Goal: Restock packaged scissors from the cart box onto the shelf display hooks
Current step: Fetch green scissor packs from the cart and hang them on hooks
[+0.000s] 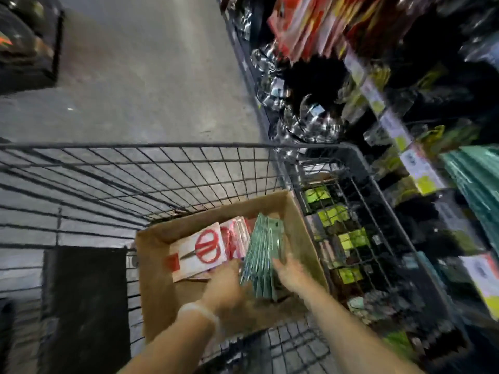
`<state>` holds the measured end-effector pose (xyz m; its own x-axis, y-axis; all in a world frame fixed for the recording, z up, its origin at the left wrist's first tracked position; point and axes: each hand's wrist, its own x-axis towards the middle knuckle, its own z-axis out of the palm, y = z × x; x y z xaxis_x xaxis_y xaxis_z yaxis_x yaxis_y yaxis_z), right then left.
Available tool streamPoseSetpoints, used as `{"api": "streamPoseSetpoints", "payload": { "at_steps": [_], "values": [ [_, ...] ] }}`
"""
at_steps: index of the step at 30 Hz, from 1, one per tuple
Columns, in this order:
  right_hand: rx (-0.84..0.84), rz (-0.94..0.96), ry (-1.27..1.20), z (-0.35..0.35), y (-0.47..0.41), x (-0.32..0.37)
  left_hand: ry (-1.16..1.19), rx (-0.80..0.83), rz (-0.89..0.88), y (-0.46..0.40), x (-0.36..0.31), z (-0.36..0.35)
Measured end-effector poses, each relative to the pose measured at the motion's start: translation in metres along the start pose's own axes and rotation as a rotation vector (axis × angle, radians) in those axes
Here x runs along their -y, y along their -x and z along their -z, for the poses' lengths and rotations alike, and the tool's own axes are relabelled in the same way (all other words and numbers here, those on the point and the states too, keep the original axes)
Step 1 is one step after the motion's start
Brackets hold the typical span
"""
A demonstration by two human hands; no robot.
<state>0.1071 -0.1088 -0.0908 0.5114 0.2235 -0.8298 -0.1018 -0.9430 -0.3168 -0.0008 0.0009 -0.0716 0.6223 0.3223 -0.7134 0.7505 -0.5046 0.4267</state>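
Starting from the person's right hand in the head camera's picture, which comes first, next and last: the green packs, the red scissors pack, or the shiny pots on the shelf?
1. Green packs: touching the right hand, in the box.
2. Red scissors pack: further left in the box.
3. Shiny pots: far ahead, on the shelf.

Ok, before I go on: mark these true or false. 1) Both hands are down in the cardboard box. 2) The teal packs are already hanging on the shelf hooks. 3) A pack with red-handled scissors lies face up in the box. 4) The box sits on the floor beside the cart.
1) True: the left hand and the right hand are both inside the cardboard box.
2) False: the bundle of teal packs is in the box, between the two hands.
3) True: the red-handled scissors pack lies face up, left of the teal bundle.
4) False: the box sits inside the wire cart.
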Motion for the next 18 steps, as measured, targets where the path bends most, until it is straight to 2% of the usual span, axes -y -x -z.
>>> {"api": "streamPoseSetpoints", "payload": {
  "at_steps": [3, 7, 10, 15, 18],
  "values": [
    [-0.023, -0.118, -0.231, -0.004, -0.039, -0.005, 0.115, 0.055, -0.017, -0.028, -0.003, -0.008],
    [0.030, -0.212, -0.434, -0.021, -0.059, -0.009, 0.214, 0.091, 0.010, -0.048, -0.006, -0.023],
    [-0.006, -0.226, -0.471, -0.034, -0.058, -0.009, 0.275, 0.093, 0.053, -0.052, -0.013, -0.027],
    [0.046, -0.099, -0.571, -0.033, -0.044, -0.014, 0.399, 0.000, 0.225, -0.057, -0.019, -0.024],
    [-0.105, -0.130, -0.517, -0.030, -0.050, -0.021, 0.468, -0.036, 0.275, -0.057, -0.017, -0.016]
  ]
}}
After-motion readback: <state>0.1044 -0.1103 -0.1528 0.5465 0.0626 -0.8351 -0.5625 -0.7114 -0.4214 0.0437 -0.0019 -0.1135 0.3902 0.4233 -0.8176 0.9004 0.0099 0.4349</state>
